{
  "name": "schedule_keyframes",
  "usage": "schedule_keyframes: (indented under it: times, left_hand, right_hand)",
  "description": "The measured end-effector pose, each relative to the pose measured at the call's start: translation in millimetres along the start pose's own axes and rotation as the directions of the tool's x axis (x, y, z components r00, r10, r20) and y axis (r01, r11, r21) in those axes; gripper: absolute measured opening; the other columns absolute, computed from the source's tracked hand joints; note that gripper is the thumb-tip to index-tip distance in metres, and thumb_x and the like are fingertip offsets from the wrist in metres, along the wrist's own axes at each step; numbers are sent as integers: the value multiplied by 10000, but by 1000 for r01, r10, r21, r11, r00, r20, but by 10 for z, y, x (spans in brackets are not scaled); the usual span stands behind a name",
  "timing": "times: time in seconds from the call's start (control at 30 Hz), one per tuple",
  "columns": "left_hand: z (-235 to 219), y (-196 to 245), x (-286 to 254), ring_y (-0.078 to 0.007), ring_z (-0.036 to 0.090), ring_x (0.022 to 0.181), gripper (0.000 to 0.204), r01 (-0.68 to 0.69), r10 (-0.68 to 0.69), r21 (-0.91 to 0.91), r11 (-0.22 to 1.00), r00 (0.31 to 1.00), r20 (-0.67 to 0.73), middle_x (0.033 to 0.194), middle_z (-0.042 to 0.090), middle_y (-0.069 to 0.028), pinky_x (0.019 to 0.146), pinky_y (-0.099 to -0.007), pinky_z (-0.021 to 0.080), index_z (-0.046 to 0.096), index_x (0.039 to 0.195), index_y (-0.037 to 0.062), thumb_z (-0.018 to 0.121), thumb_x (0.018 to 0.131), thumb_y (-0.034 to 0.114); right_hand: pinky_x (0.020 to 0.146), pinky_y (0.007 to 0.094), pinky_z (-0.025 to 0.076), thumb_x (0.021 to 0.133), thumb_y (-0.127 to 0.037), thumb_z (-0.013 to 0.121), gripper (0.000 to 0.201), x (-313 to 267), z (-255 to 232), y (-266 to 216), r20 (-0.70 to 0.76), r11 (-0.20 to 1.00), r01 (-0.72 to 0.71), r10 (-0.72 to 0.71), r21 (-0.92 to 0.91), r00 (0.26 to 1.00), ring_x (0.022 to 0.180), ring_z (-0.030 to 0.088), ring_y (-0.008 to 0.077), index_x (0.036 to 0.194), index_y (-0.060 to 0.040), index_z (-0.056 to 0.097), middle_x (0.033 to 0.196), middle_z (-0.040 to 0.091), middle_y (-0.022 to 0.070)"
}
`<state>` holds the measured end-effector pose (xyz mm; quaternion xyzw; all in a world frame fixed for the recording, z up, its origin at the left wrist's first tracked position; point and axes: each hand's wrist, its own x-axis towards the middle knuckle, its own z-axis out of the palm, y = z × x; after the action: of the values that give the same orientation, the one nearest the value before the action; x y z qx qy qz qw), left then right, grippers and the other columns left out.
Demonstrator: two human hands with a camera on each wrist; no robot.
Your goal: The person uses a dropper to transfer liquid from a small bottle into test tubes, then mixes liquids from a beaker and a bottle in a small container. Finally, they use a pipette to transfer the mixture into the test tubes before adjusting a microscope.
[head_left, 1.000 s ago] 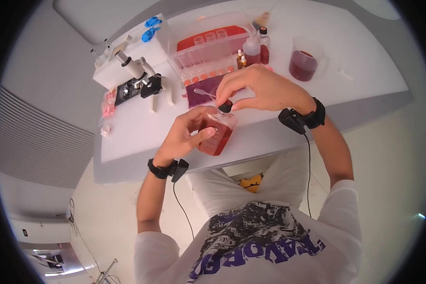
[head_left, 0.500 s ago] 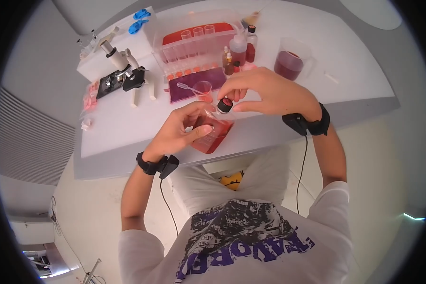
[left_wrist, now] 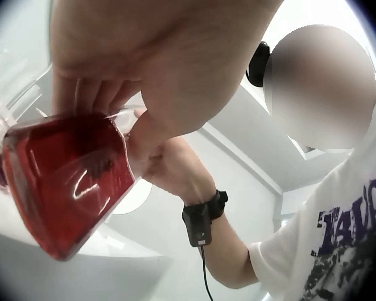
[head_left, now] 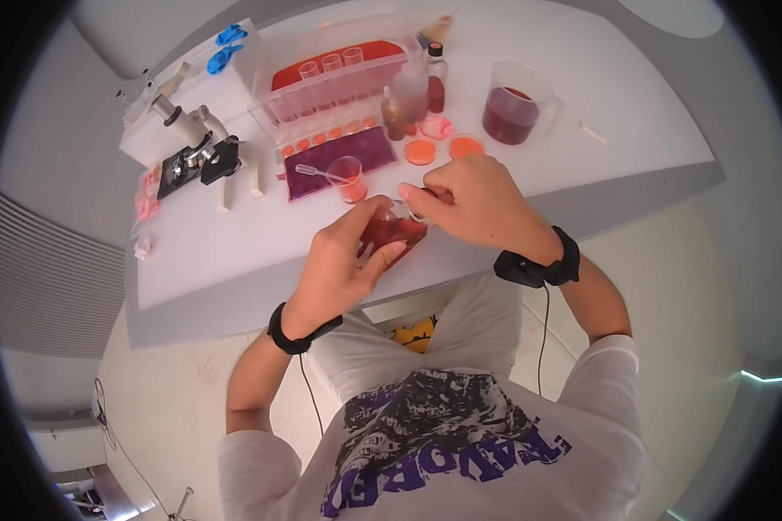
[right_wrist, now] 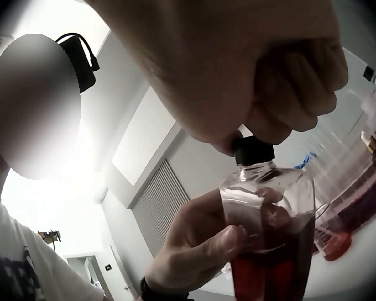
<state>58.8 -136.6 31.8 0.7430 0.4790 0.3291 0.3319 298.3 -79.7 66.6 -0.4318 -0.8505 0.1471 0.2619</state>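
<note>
My left hand (head_left: pixel 343 256) grips a clear, flat-sided bottle (right_wrist: pixel 272 257) of red liquid, with the thumb on one face and the fingers round the other. Over its neck, my right hand (head_left: pixel 482 204) pinches the black screw cap (right_wrist: pixel 254 151) between thumb and curled fingers. The cap still sits on the neck in the right wrist view. Red liquid (left_wrist: pixel 69 188) fills the lower part of the bottle, which is held near the table's front edge. Just beyond the left hand stands a small clear cup (head_left: pixel 348 180) with pink-red liquid, a plastic dropper (head_left: pixel 308 171) leaning in it.
Behind the hands lie a purple mat (head_left: pixel 300 184) and orange-red dishes (head_left: pixel 420 153). A clear bin (head_left: pixel 274 111) with tubes and a capped bottle (head_left: pixel 436 87) stand farther back. A jug (head_left: pixel 510 122) of dark red liquid is at right, a microscope (head_left: pixel 187 130) at left.
The right hand has rolled over the cap, its fingers going from spread to curled. The bottle has tilted in the left hand. The head view has shifted, uncovering the orange-red dishes.
</note>
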Motion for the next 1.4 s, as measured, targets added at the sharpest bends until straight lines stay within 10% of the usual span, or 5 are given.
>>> schedule_keyframes:
  times: [0.4,0.57,0.77,0.93,1.4]
  left_hand:
    - [117,-88,353,-189,731,957,487,-48,50,-301,952,999,-2,1138,801,-157,860,-338,592,645,1403,-17,861,995,136]
    - [108,9,369,-217,673,1337,744,-111,120,-395,912,993,-1,1479,687,-151,1183,-414,520,490,1642,18,828,981,64]
    - [-140,30,204,-324,566,1524,946,-206,158,-364,908,975,-157,1701,499,-200,1263,-492,440,380,1717,22,850,897,65]
    - [-251,-46,15,-332,597,1493,897,-240,184,-349,906,965,-186,1670,535,-207,1255,-501,443,383,1707,-1,812,925,97]
    - [-393,-79,-187,-281,678,1358,796,-197,138,-374,906,974,-180,1656,555,-194,1188,-475,497,443,1676,-3,752,950,108]
  right_hand:
    - [653,324,476,920,-176,885,298,145,-519,224,29,944,166,-181,284,983,691,576,155,1151,-49,748,801,675,45]
    - [651,311,460,921,-153,875,260,202,-649,149,55,967,132,-148,219,987,696,549,147,1115,-36,747,799,652,37]
    - [587,305,441,935,-148,854,205,561,-771,472,-62,998,-2,6,55,998,612,510,125,989,11,736,681,608,43]
    - [654,462,575,852,-242,770,293,1101,-744,1018,-264,943,-162,84,-291,961,651,693,421,824,50,756,740,724,259]
    - [894,517,644,884,-327,885,372,1940,-340,1974,-322,802,-411,288,-433,902,973,796,468,964,31,821,976,808,282]
